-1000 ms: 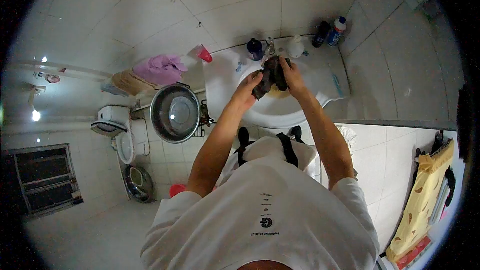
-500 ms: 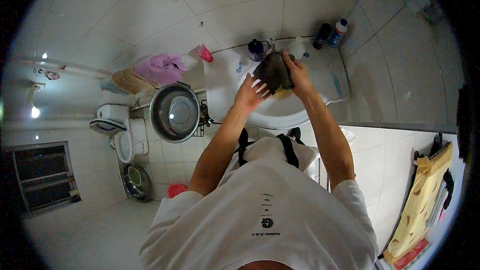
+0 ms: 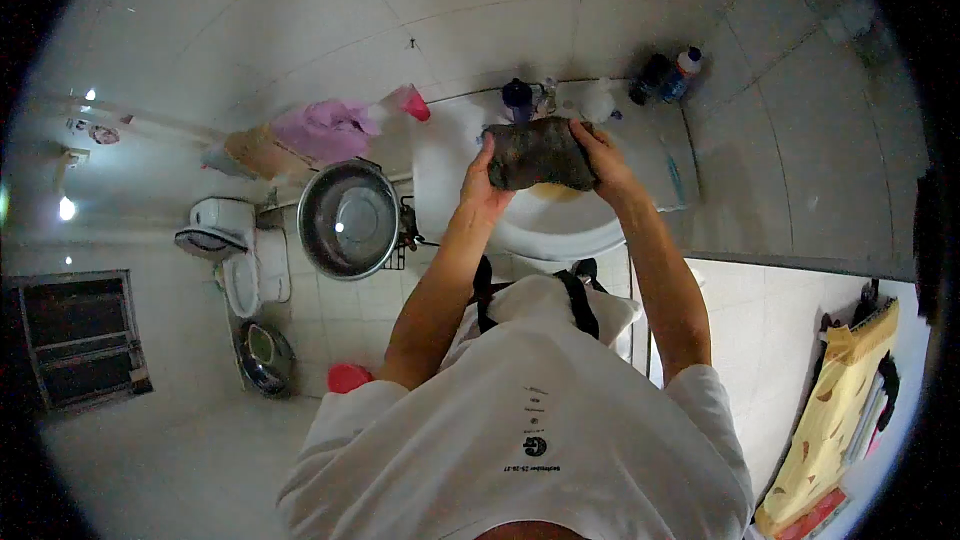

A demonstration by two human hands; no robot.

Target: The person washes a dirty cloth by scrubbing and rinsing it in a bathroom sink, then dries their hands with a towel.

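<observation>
Dark grey cloth (image 3: 540, 154) in both hands, held it spread out above the washbasin (image 3: 565, 243). Gripped its left edge with the left hand (image 3: 487, 188), partly closed, and its right edge with the right hand (image 3: 612, 170), likewise partly closed. Had the faucet (image 3: 548, 92) and a dark blue container (image 3: 517, 98) near the cloth's far edge, and a metal basin (image 3: 350, 220) apart to the left.
</observation>
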